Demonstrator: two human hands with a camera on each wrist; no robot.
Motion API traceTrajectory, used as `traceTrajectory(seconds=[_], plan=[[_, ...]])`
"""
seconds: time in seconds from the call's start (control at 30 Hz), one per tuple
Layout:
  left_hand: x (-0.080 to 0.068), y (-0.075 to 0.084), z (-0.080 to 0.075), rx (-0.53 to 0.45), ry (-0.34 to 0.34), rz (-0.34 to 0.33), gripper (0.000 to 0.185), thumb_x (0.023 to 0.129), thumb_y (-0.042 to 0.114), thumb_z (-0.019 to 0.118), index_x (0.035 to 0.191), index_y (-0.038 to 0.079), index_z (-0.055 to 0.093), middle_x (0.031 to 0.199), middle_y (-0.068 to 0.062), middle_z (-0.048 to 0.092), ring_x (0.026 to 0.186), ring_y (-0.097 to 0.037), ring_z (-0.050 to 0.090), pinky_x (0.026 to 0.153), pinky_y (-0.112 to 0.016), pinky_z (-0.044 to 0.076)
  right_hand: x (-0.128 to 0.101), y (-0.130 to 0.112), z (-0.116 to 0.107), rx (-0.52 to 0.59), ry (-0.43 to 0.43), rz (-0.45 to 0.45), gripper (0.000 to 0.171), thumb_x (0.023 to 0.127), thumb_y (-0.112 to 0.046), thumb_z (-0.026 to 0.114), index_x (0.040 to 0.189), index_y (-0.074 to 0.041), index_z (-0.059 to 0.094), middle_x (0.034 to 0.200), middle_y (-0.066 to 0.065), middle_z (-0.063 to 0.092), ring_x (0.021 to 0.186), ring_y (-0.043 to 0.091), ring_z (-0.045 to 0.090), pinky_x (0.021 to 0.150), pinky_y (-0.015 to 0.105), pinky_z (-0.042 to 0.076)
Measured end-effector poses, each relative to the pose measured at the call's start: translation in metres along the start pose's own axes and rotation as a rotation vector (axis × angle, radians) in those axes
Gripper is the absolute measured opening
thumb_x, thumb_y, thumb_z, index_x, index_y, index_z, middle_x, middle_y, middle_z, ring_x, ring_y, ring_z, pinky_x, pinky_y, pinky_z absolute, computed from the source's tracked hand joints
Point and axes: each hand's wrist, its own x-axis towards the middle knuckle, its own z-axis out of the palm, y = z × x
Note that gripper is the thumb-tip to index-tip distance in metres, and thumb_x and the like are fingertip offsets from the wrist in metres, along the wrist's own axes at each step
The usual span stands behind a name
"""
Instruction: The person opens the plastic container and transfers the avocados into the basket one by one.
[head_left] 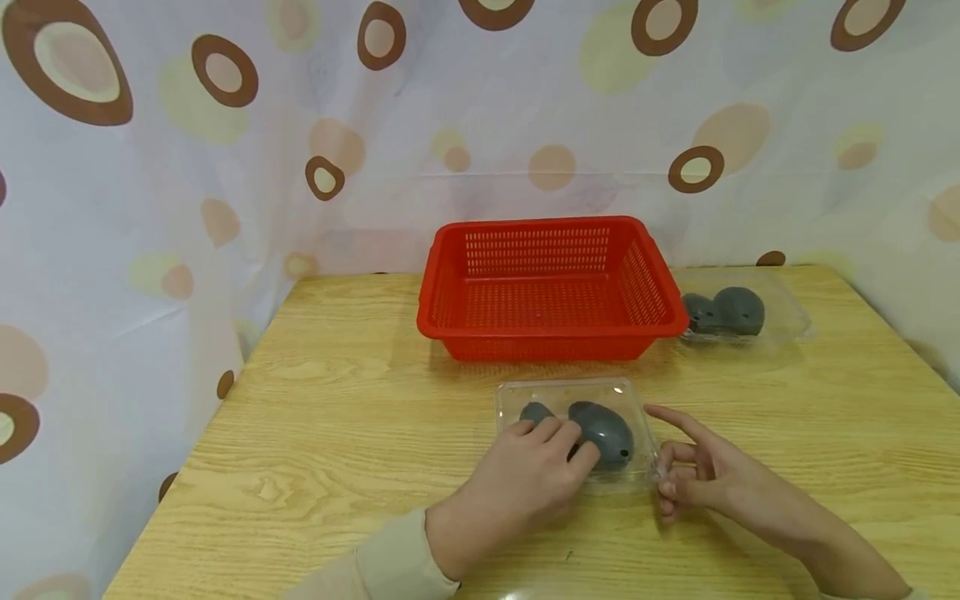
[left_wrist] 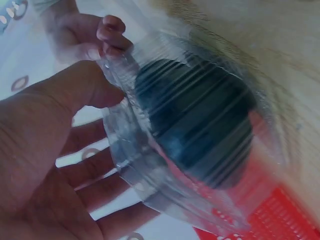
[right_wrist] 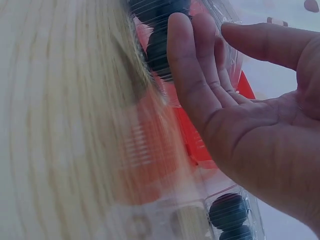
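**2 hands on the near clamshell box**

Nearest on the bench (head_left: 315,433), the left hand (head_left: 525,475) lies over the top of a clear clamshell box (head_left: 573,392), its fingers curled down onto the lid above 2 grey rounded objects (head_left: 607,433) sealed inside. The left wrist view shows the thumb and fingers wrapped around the box edge, so this grip has real hold of the plastic.

Just beside it, the right hand (head_left: 693,479) meets the box's right edge. Its lower fingers (right_wrist: 200,90) are tucked against the rim and seem to pinch it, while the index finger points out straight, clear of the lid. That grip is light and partly open.

To do this well, I judge the left hand should press flat rather than squeeze, since thin plastic buckles easily. The right fingertips should catch only the upper lip of the seam. A slow peel would keep the contents from rolling out.

Behind the box stands a red basket (head_left: 551,333) with slotted walls, nothing visible in it. Farther right, a second clamshell box (head_left: 787,321) with grey objects rests closed, well apart from both hands.
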Motion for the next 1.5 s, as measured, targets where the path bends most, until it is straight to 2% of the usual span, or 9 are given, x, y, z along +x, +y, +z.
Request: traceTrajectory(seconds=[0.13, 0.27, 0.43, 0.67, 0.93, 1.03, 1.17, 1.37, 1.5], plan=[[0.007, 0.004, -0.003, 0.067, -0.041, 0.000, 0.013, 0.100, 0.022, 0.054, 0.097, 0.024, 0.067, 0.095, 0.008, 0.066, 0.085, -0.009, 0.065, 0.064, -0.022, 0.054, 0.000, 0.001, 0.001, -0.034, 0.033, -0.016, 0.078, 0.100, 0.003, 0.049, 0.158, -0.020, 0.003, 0.095, 0.002, 0.055, 0.084, 0.016, 0.065, 0.080, 0.038, 0.059], [0.011, 0.003, -0.005, 0.114, -0.060, 0.042, 0.013, 0.099, 0.018, 0.057, 0.103, 0.022, 0.069, 0.093, 0.008, 0.065, 0.078, -0.010, 0.062, 0.056, -0.021, 0.051, 0.002, 0.002, 0.004, -0.086, 0.087, -0.008, 0.076, 0.100, -0.001, 0.051, 0.158, -0.017, 0.003, 0.094, 0.000, 0.055, 0.080, 0.015, 0.064, 0.076, 0.037, 0.059], [0.014, 0.002, -0.005, 0.176, -0.066, 0.107, 0.018, 0.097, 0.012, 0.056, 0.103, 0.020, 0.071, 0.092, 0.006, 0.065, 0.069, -0.010, 0.059, 0.047, -0.021, 0.046, 0.006, 0.002, 0.011, -0.113, 0.159, -0.018, 0.072, 0.101, -0.003, 0.049, 0.157, -0.017, 0.006, 0.095, 0.002, 0.053, 0.079, 0.022, 0.065, 0.073, 0.042, 0.060], [0.018, -0.002, -0.009, 0.153, -0.153, 0.149, 0.014, 0.093, 0.014, 0.063, 0.102, 0.021, 0.072, 0.091, 0.006, 0.067, 0.068, -0.008, 0.060, 0.050, -0.020, 0.050, 0.011, 0.003, 0.016, -0.094, 0.191, -0.026, 0.068, 0.099, 0.001, 0.045, 0.155, -0.020, 0.012, 0.104, 0.004, 0.056, 0.080, 0.025, 0.063, 0.071, 0.041, 0.060], [0.020, -0.004, -0.014, 0.090, -0.205, 0.142, 0.012, 0.093, 0.015, 0.067, 0.103, 0.019, 0.072, 0.090, 0.005, 0.069, 0.067, -0.006, 0.062, 0.055, -0.021, 0.055, 0.013, 0.003, 0.019, -0.134, 0.239, 0.006, 0.070, 0.099, -0.003, 0.047, 0.156, -0.014, 0.007, 0.115, 0.002, 0.062, 0.078, 0.022, 0.061, 0.068, 0.037, 0.058], [0.020, -0.004, -0.014, 0.093, -0.179, 0.138, 0.009, 0.093, 0.014, 0.066, 0.098, 0.018, 0.072, 0.085, 0.006, 0.067, 0.063, -0.004, 0.060, 0.052, -0.020, 0.053, 0.014, 0.005, 0.020, -0.129, 0.233, -0.025, 0.068, 0.099, -0.001, 0.046, 0.155, -0.014, 0.009, 0.110, 0.001, 0.062, 0.076, 0.019, 0.059, 0.065, 0.034, 0.057], [0.020, -0.009, -0.017, 0.119, -0.111, 0.106, 0.009, 0.093, 0.014, 0.065, 0.090, 0.020, 0.069, 0.077, 0.008, 0.062, 0.055, -0.002, 0.055, 0.048, -0.019, 0.049, 0.015, 0.008, 0.021, -0.107, 0.219, -0.059, 0.064, 0.099, 0.001, 0.045, 0.153, -0.017, 0.014, 0.102, 0.001, 0.059, 0.073, 0.017, 0.057, 0.062, 0.033, 0.055], [0.024, -0.020, -0.024, 0.034, -0.096, 0.050, 0.004, 0.093, 0.017, 0.067, 0.093, 0.020, 0.067, 0.083, 0.007, 0.065, 0.061, -0.007, 0.061, 0.050, -0.021, 0.050, 0.012, 0.008, 0.021, -0.095, 0.241, -0.040, 0.061, 0.102, -0.003, 0.044, 0.152, -0.024, 0.018, 0.089, -0.002, 0.051, 0.069, 0.017, 0.054, 0.061, 0.035, 0.054], [0.024, -0.025, -0.024, 0.016, 0.014, 0.010, 0.012, 0.094, 0.011, 0.060, 0.093, 0.020, 0.068, 0.084, 0.008, 0.066, 0.066, -0.007, 0.063, 0.046, -0.024, 0.048, 0.012, 0.007, 0.021, -0.109, 0.225, -0.058, 0.057, 0.103, -0.004, 0.043, 0.151, -0.026, 0.021, 0.085, -0.004, 0.046, 0.069, 0.019, 0.052, 0.061, 0.036, 0.055]])
